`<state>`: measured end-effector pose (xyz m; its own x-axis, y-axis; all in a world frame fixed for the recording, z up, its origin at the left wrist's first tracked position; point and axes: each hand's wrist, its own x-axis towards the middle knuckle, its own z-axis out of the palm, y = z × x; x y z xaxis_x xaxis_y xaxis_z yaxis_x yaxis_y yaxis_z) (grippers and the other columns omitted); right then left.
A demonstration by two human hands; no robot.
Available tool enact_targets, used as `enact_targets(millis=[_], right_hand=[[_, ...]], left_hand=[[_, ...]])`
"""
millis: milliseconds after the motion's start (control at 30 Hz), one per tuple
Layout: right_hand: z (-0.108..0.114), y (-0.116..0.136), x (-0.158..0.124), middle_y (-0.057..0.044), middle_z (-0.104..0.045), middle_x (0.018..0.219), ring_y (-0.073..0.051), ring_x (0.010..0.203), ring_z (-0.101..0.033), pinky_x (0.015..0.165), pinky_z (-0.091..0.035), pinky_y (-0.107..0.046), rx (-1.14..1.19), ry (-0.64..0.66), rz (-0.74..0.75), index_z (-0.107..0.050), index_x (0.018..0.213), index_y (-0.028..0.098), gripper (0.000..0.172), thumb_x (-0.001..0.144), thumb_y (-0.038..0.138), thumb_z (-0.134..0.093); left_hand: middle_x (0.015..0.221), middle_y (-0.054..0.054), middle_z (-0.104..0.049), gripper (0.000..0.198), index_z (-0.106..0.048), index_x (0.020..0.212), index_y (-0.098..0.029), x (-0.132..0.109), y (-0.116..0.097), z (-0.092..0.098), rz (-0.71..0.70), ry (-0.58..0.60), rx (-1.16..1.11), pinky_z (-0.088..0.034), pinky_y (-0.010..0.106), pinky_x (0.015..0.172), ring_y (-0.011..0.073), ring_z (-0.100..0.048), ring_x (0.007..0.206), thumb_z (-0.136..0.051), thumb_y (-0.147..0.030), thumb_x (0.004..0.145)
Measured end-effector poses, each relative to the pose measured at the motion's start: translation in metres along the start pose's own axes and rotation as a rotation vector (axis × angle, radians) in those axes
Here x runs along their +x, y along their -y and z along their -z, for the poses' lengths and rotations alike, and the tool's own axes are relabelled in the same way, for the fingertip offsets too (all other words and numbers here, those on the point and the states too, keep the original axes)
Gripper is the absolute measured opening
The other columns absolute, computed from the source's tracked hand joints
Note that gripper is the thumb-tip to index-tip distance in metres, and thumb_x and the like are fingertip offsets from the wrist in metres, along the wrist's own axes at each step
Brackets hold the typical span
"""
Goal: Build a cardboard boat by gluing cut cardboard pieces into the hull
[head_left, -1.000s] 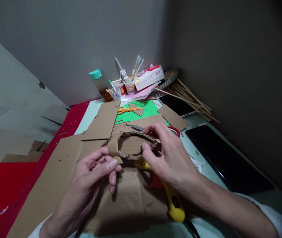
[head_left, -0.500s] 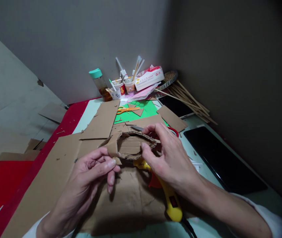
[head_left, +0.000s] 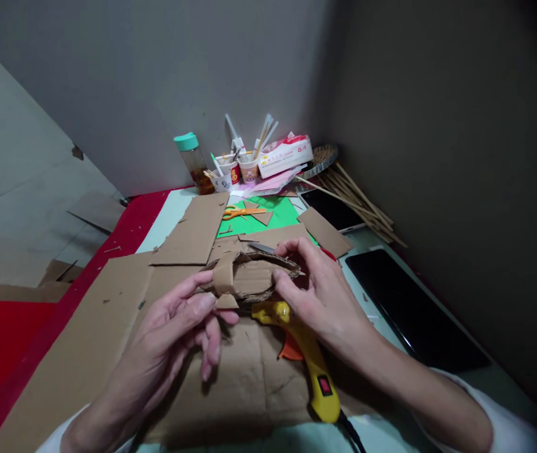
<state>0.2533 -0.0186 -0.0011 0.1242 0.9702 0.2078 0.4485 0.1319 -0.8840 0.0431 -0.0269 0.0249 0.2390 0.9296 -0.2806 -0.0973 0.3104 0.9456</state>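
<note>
Both hands hold a small cardboard piece (head_left: 252, 277), an oval base with a curved strip wall glued round it. My left hand (head_left: 178, 327) pinches a folded strip at the piece's left end between thumb and forefinger. My right hand (head_left: 318, 292) grips the right end, thumb in front and fingers over the wall's top edge. A yellow glue gun (head_left: 309, 362) with an orange trigger lies on the cardboard just under the piece, its nozzle pointing towards my left hand.
Large cardboard sheets (head_left: 108, 333) cover the table over a red cloth (head_left: 9, 333). Orange scissors (head_left: 243, 212) lie on a green sheet (head_left: 275, 211). Cups of sticks (head_left: 240, 167), a teal-capped bottle (head_left: 193, 160) and a tissue pack (head_left: 285, 154) stand by the wall. A dark tablet (head_left: 410, 308), a phone (head_left: 332, 207) and bamboo sticks (head_left: 363, 204) lie at right.
The view shifted slightly, so everything sits lower and more of the glue gun shows. Both hands keep their grip on the cardboard piece, which has tilted a little flatter.
</note>
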Motion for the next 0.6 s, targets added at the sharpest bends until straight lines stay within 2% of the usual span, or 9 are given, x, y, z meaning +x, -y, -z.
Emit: enact_targets(millis=[133, 200, 267, 333, 400, 500, 600], right_hand=[[0.01, 0.002, 0.007, -0.006, -0.068, 0.088, -0.022, 0.075, -0.065, 0.062, -0.049, -0.032, 0.085, 0.022, -0.054, -0.056, 0.096, 0.02, 0.016, 0.08, 0.025, -0.054], [0.015, 0.003, 0.01, -0.002, -0.066, 0.075, -0.02, 0.065, -0.066, 0.058, -0.049, -0.029, 0.17, 0.088, -0.127, -0.059, 0.096, 0.02, 0.017, 0.08, 0.024, -0.056], [0.018, 0.003, 0.014, 0.001, -0.064, 0.066, -0.018, 0.056, -0.064, 0.054, -0.049, -0.027, 0.246, 0.163, -0.182, -0.062, 0.096, 0.019, 0.017, 0.08, 0.022, -0.056], [0.017, 0.003, 0.017, 0.002, -0.062, 0.061, -0.015, 0.051, -0.062, 0.052, -0.048, -0.025, 0.282, 0.225, -0.198, -0.066, 0.092, 0.017, 0.015, 0.081, 0.021, -0.057], [0.014, 0.003, 0.019, 0.002, -0.061, 0.059, -0.013, 0.048, -0.059, 0.05, -0.046, -0.023, 0.291, 0.267, -0.191, -0.069, 0.088, 0.016, 0.014, 0.081, 0.019, -0.057], [0.008, 0.005, 0.022, 0.003, -0.059, 0.058, -0.011, 0.047, -0.056, 0.048, -0.044, -0.021, 0.328, 0.334, -0.19, -0.069, 0.086, 0.015, 0.012, 0.083, 0.019, -0.058], [0.004, 0.011, 0.024, 0.005, -0.055, 0.057, -0.01, 0.046, -0.053, 0.046, -0.041, -0.019, 0.365, 0.387, -0.182, -0.066, 0.082, 0.016, 0.012, 0.086, 0.022, -0.058]], left_hand=[[0.073, 0.001, -0.071, 0.033, -0.07, 0.118, -0.022, -0.001, -0.01, 0.009, -0.164, -0.101, 0.212, -0.038, 0.013, 0.037, 0.0056, -0.047, 0.043, -0.073, -0.041, 0.091], [0.077, 0.0, -0.071, 0.028, -0.073, 0.114, -0.024, 0.002, -0.014, 0.017, -0.344, -0.18, 0.415, -0.042, 0.016, 0.041, 0.0081, -0.051, 0.049, -0.072, -0.04, 0.091], [0.096, 0.003, -0.076, 0.026, -0.074, 0.114, -0.027, 0.006, -0.015, 0.024, -0.599, -0.187, 0.683, -0.056, 0.022, 0.06, 0.0139, -0.064, 0.067, -0.074, -0.035, 0.089], [0.12, 0.004, -0.075, 0.033, -0.072, 0.122, -0.029, 0.01, -0.015, 0.029, -0.82, -0.093, 0.877, -0.058, 0.029, 0.077, 0.0181, -0.068, 0.084, -0.073, -0.029, 0.09], [0.132, 0.003, -0.072, 0.04, -0.067, 0.13, -0.032, 0.012, -0.014, 0.03, -0.939, 0.036, 0.988, -0.054, 0.031, 0.09, 0.0199, -0.068, 0.099, -0.07, -0.023, 0.091], [0.13, -0.001, -0.074, 0.042, -0.064, 0.131, -0.034, 0.012, -0.014, 0.03, -0.958, 0.17, 1.048, -0.044, 0.034, 0.108, 0.019, -0.067, 0.112, -0.068, -0.017, 0.093], [0.118, -0.004, -0.078, 0.037, -0.067, 0.125, -0.034, 0.009, -0.017, 0.03, -0.929, 0.217, 1.012, -0.04, 0.033, 0.112, 0.017, -0.069, 0.109, -0.071, -0.017, 0.091]])
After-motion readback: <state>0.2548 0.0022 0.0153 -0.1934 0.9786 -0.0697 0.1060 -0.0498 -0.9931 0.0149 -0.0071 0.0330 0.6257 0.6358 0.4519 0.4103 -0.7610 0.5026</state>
